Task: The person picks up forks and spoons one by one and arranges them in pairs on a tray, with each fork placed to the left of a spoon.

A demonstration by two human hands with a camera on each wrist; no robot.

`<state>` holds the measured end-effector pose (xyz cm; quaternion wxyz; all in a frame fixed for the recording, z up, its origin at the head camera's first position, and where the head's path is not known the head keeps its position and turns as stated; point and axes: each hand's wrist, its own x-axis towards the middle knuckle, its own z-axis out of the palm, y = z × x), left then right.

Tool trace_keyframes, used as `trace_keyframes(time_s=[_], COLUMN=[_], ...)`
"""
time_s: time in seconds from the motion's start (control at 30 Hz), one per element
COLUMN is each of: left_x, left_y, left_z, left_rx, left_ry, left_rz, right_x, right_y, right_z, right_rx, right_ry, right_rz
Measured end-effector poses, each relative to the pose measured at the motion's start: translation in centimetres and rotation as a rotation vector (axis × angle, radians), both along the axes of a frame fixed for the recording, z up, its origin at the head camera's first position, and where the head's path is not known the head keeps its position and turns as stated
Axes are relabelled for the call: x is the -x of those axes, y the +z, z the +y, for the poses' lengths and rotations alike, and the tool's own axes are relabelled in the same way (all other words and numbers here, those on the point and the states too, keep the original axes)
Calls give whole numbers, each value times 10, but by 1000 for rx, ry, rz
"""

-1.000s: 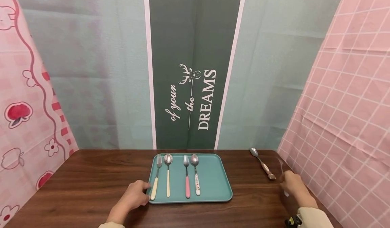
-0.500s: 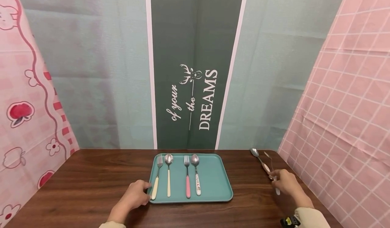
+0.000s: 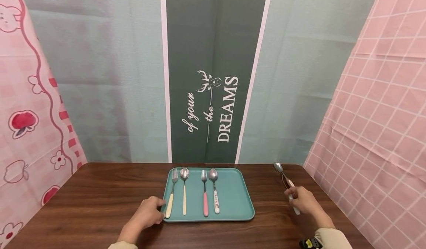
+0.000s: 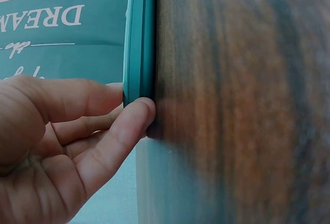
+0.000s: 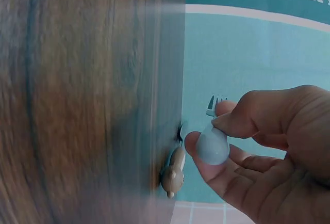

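My left hand (image 3: 148, 211) holds the left rim of the teal tray (image 3: 236, 204), its thumb and finger meeting the tray's edge (image 4: 139, 38) in the left wrist view. On the tray lie a fork with a cream handle (image 3: 169, 204), a cream-handled spoon (image 3: 184, 201), a fork with a pink handle (image 3: 205, 204) and a spoon with a patterned white handle (image 3: 216, 201). My right hand (image 3: 304, 201) pinches a fork by its white handle (image 5: 212, 149), tines pointing away, above the table. Beneath and beside it lies a spoon (image 3: 278, 166) with a brown animal-shaped handle end (image 5: 172, 178).
Everything stands on a dark wood table (image 3: 100, 201). Behind it hangs a grey-green cloth (image 3: 139, 94) with lettering. Pink cloths (image 3: 382, 112) flank the table on both sides.
My right hand has moved left with the white-handled fork, from the table's right edge to over the brown-handled spoon. The left hand and the tray have stayed in place.
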<state>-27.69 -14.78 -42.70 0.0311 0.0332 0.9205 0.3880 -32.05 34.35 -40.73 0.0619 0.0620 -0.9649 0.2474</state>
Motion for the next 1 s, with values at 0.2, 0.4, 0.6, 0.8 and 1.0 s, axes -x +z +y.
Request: trace_keyframes(time_s=[0.2,0.4,0.6,0.8,1.0], left_x=[0,0,0,-1,-1], left_y=[0,1,1,2,3], left_z=[1,1,1,2,3], left_rx=[-1,9,1,4,3], left_ry=[13,14,5,13,12], left_rz=[-11,-18,-16,-20,-24], right_x=[1,2,3,6,5], right_y=[-2,-3,-7,-11,-12], right_z=[-10,-24,-32,-39,-50], right_rx=[12,76,76,55,106], right_ry=[-24,-15,5,68,61], right_rz=[-21,8,12,38,9])
